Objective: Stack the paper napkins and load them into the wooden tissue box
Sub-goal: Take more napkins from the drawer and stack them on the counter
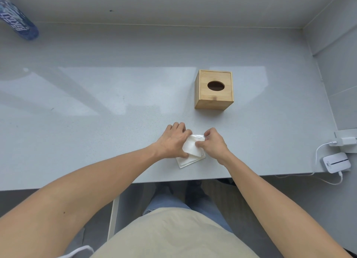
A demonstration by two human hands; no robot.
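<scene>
Grey table (pixel 96 122): napkins (pixel 190 151) between left hand (pixel 173 140), right hand (pixel 212 143).

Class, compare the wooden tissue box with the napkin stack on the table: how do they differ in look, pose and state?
The wooden tissue box is a tan upright cube; the napkin stack is white and lies flat. The box stands untouched, farther back; the stack sits near the table's front edge, held by the left hand and right hand. Both rest on the table.

Head-worn view, steeply down, table (pixel 96 141) close
</scene>
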